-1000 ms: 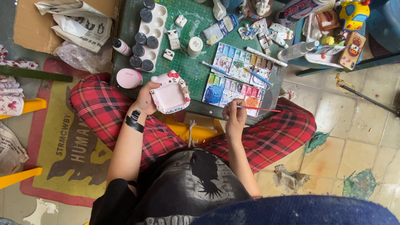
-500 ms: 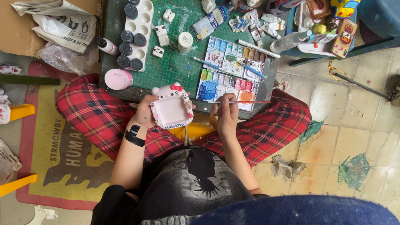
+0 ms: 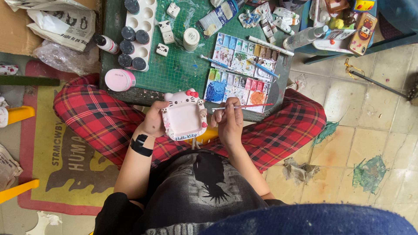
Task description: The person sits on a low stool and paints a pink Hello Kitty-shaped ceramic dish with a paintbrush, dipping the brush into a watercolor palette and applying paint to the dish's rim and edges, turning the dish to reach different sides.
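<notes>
While the left hand (image 3: 153,122) grips the pink cat-shaped figure (image 3: 183,116) over the lap, at 6 o'clock from the desk (image 3: 183,69), the right hand (image 3: 228,122) pinches a thin brush (image 3: 244,106). Rigid, probably brittle; best held by its edges.

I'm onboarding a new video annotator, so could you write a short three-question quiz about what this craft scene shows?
1. Which hand holds the thin paintbrush?
2. True or false: the pink cat-shaped frame lies flat on the green cutting mat.
3. The pink-lidded jar sits at the mat's: A) left near corner, B) right far corner.

Key:
1. The right hand.
2. False; the left hand holds it above the lap.
3. A.
</notes>
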